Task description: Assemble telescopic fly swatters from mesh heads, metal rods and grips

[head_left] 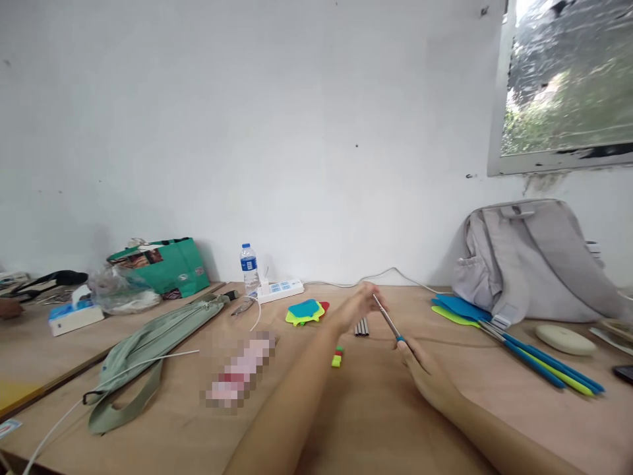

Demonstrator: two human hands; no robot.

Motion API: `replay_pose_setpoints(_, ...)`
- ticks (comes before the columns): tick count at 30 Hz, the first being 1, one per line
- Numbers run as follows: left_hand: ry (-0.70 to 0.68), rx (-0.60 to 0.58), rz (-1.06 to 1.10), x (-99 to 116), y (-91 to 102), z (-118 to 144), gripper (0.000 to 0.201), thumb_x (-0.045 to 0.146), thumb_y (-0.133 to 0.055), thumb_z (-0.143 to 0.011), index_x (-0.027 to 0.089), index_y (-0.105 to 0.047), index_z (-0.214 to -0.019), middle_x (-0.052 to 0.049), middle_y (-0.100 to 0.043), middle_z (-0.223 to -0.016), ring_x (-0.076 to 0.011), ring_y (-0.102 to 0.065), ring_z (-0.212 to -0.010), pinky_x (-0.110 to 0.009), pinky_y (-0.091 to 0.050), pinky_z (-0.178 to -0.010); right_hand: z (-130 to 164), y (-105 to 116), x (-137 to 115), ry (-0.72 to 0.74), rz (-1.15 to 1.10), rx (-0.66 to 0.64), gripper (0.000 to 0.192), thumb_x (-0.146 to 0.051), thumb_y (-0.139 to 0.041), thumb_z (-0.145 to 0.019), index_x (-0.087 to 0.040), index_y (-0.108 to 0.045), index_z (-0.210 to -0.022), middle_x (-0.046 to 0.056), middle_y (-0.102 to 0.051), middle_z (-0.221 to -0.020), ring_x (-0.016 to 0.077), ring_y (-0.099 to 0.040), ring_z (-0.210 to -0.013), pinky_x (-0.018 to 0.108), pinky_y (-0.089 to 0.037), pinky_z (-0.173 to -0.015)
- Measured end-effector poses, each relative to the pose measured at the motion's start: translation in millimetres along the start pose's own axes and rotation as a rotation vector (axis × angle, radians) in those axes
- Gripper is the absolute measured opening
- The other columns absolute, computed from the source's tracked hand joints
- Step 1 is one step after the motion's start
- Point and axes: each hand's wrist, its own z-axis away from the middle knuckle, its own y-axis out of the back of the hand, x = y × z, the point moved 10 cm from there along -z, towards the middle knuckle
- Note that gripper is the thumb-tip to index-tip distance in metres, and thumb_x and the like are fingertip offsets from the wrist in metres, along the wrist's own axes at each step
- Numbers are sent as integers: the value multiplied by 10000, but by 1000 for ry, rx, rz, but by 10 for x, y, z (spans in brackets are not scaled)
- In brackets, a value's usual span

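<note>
On the wooden bench (pixel 376 422) under a white wall, both hands hold a thin silver metal rod with a blue tip (pixel 388 319) at frame centre. The left hand (pixel 357 307) pinches its upper end and the right hand (pixel 426 376) its blue lower end. It looks light, stiff and slippery, so the ends seem the best grip.

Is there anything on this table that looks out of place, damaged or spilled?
Nothing looks spilled or broken. The left hand and right hand hold a thin metal rod above the wooden table. The water bottle stands upright. Only the window frame shows peeling paint.
</note>
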Motion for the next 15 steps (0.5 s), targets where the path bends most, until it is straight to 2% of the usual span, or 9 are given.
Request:
replay_pose_setpoints(2,60,198,-683,-78,493,48,259,365,-257,-866,200,-435,-955,-39,-553,-917,-143,-535,-859,-309,-397,-816,-21,63,4,-1,37,21,374,-520,-278,-832,-209,-483,-843,-21,-465,-594,147,-460,-565,261,-378,-542)
replay_pose_setpoints(4,139,276,-875,-214,886,159,220,235,-419,-790,176,-458,-998,-91,-506,-1091,-203,-437,-1069,-364,-289,-950,-41,83,12,17,64,13,352,-505,-289,-833,-213,-483,-854,4,-531,-684,167,-508,-653,284,-408,-612)
replay_pose_setpoints(7,275,342,-1050,-470,1366,394,393,78,-468,-686,131,-464,-1076,-153,-458,-1191,-260,-362,-1161,-408,-205,-993,-60,46,42,41,98,-39,340,-480,-270,-847,-214,-482,-866,27,-577,-765,187,-540,-740,311,-424,-669)
replay_pose_setpoints(10,386,320,-1163,-726,1611,590,468,34,-478,-633,140,-502,-1088,-139,-504,-1179,-270,-417,-1127,-403,-267,-960,-60,-22,68,48,158,-105,345,-458,-254,-862,-209,-491,-882,41,-603,-817,193,-551,-768,328,-423,-691)
replay_pose_setpoints(12,433,288,-1211,-848,1672,668,456,47,-478,-634,176,-544,-1066,-98,-558,-1132,-259,-485,-1061,-388,-331,-913,-57,-50,84,46,207,-136,348,-451,-260,-865,-208,-503,-917,50,-616,-857,197,-558,-784,337,-418,-705)
replay_pose_setpoints(15,442,273,-1269,-892,1686,709,410,87,-478,-663,223,-592,-1033,-49,-597,-1095,-239,-526,-1012,-359,-373,-874,-58,-62,107,43,265,-164,346,-448,-288,-859,-214,-520,-965,57,-630,-890,201,-570,-800,337,-415,-710)
